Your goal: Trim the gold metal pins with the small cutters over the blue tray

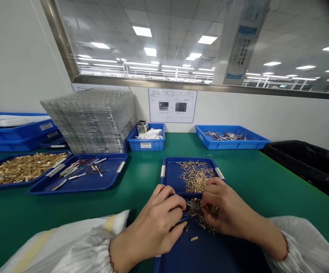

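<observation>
My left hand (160, 220) is wrapped around a pair of pliers (193, 206) with blue handles; their metal jaws point right, toward my other hand. My right hand (223, 206) is closed in a pinch right by the jaws, and its fingertips hide whatever is between them. Both hands are over a dark blue tray (189, 256) with small brass-coloured pieces heaped near its far end. One loose brass piece (194, 239) lies apart on the tray floor. Just beyond is a second blue tray (171, 180) with a pile of thin gold pins (197, 178).
At left sit a tray of golden parts (25, 167) and a tray with tools and wires (96, 182). Behind them rises a stack of clear plastic trays (93, 117). A small blue bin (147, 145), a bin of metal parts (232, 144) and a black-lined container (303, 159) stand farther back.
</observation>
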`<action>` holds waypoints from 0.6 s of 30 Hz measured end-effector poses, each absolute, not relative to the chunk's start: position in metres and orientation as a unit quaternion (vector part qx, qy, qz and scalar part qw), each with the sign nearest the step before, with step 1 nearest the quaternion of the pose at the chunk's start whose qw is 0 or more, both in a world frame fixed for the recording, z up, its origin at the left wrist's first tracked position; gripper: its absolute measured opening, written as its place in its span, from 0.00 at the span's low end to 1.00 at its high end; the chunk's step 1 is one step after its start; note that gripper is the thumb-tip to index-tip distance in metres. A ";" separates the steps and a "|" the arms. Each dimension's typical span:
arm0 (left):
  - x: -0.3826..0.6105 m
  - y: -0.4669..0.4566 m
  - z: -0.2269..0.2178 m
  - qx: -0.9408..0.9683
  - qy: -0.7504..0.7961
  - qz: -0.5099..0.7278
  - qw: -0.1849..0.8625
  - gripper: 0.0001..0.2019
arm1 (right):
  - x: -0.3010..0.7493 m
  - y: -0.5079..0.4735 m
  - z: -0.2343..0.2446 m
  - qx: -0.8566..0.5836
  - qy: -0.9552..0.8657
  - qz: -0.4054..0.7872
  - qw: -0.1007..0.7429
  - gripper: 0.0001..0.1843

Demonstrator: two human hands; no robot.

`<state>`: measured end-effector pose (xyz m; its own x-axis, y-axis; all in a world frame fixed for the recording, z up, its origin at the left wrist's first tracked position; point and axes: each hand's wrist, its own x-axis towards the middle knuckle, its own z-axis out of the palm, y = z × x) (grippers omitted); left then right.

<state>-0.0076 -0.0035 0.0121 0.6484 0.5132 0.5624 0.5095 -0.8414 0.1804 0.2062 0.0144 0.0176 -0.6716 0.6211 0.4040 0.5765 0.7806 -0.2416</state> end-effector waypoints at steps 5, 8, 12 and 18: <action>-0.006 -0.002 0.012 0.901 0.299 0.313 0.009 0.03 | 0.209 0.014 0.021 -0.337 -0.910 0.079 0.227 0.05; -0.006 0.001 0.010 0.882 0.347 0.320 0.006 0.04 | 0.214 0.021 0.015 -0.367 -0.895 0.079 0.241 0.07; -0.009 0.009 0.008 0.843 0.417 0.340 -0.017 0.03 | 0.218 0.030 0.005 -0.437 -0.846 -0.018 0.304 0.09; -0.011 0.013 0.007 0.819 0.456 0.345 -0.035 0.03 | 0.190 0.005 0.014 -0.286 -0.942 0.029 0.173 0.14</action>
